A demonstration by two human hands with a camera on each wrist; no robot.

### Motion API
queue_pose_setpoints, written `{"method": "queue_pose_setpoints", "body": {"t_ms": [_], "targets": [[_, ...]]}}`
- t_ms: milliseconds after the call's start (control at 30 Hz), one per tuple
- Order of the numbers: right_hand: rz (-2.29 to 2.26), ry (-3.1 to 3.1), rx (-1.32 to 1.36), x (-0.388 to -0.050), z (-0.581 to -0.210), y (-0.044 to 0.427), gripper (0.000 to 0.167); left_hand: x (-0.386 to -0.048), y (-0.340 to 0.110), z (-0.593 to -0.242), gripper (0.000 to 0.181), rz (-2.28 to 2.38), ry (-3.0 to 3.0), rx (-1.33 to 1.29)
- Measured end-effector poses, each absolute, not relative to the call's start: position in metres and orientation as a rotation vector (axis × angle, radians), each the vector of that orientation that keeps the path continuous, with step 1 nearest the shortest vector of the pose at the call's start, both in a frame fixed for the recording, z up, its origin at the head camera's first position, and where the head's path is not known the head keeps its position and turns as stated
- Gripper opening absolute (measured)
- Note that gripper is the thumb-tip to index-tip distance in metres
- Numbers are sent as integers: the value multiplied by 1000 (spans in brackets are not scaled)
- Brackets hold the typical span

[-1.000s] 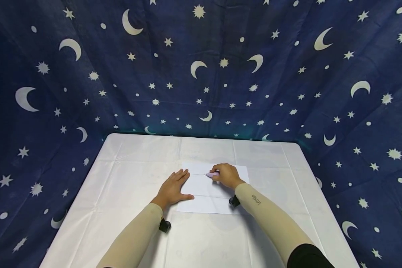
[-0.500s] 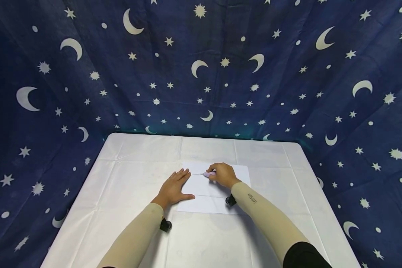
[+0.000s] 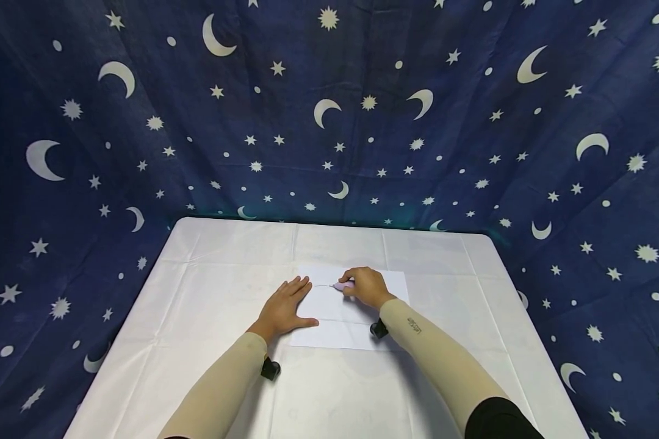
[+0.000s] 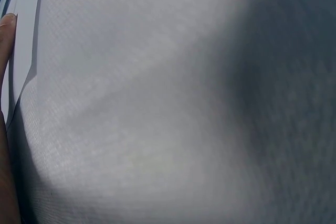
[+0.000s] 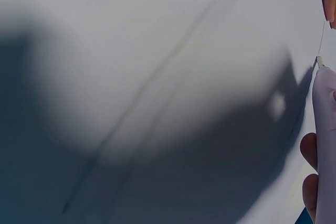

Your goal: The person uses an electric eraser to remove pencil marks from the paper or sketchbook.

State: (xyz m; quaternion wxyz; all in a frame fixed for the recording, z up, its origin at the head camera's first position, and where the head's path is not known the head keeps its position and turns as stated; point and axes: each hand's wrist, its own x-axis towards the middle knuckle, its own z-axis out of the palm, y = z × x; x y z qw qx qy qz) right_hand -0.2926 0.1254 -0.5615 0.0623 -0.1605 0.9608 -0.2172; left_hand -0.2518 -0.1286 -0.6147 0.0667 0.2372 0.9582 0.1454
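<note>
My right hand (image 3: 369,286) grips a lilac electric eraser (image 3: 344,285), its thick body held near the paper and its narrow pale tip pointing left. The right wrist view shows the tip of the eraser (image 5: 325,124) at a thin line (image 5: 322,38) on the white sheet of paper (image 3: 329,335). Two right fingertips (image 5: 310,150) show along its body. My left hand (image 3: 283,310) lies flat with spread fingers on the left edge of the paper, the thumb reaching right. In the left wrist view only a strip of the left hand (image 4: 5,51) shows, with most of it out of frame.
A white cloth covers the table (image 3: 225,256), with fold creases across it. A dark blue curtain (image 3: 362,122) with moons and stars hangs behind and along both sides. Small black wrist cameras (image 3: 270,369) sit under the sleeved forearms.
My right hand has moved slightly left with the eraser, mostly during the first half second, bringing its tip closer to my left fingers. The left hand stays in place on the paper.
</note>
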Motion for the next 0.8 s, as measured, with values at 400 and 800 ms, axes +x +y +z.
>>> {"method": "queue_pose_setpoints", "body": {"t_ms": [400, 800], "targets": [[-667, 2910, -502, -293, -564, 113, 22, -251, -129, -615, 106, 447, 2890, 718], [-620, 2948, -451, -290, -559, 131, 21, -250, -129, -611, 106, 470, 2878, 707]]}}
